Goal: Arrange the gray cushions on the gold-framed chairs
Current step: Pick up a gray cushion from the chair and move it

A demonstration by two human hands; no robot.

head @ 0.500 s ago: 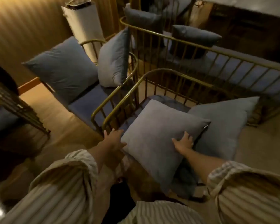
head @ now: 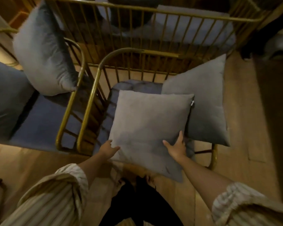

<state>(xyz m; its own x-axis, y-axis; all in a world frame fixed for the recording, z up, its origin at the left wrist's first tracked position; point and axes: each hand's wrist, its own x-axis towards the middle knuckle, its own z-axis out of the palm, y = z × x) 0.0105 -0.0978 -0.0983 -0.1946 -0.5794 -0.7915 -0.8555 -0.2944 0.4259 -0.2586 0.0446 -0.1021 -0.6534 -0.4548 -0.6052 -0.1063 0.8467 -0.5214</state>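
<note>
A person in striped sleeves leans over a gold-framed chair (head: pixel 95 82), both hands set against the near edge of a square gray cushion (head: pixel 147 128) that lies flat on the blue seat pad (head: pixel 134 86) and overhangs its front. The left hand (head: pixel 107 150) presses the near-left corner with fingers spread; the right hand (head: pixel 176 148) lies open on the near-right side, thumb up along the edge; neither looks clenched, though whether fingers curl beneath cannot be told. A second gray cushion (head: pixel 206 101) leans against the chair's right side, touching the first. The cushion appears light, soft and plump, likely to sag if lifted by one corner, so a hold on two opposite edges or corners should serve best; its fabric seems matte and not slippery. To the left, a neighbouring chair (head: pixel 69 111) holds another upright cushion (head: pixel 41 51), somewhat blurred. Behind stands a long gold-railed bench (head: pixel 153 10). The floor (head: pixel 235 144) is warm-toned wood, dimly lit.
</note>
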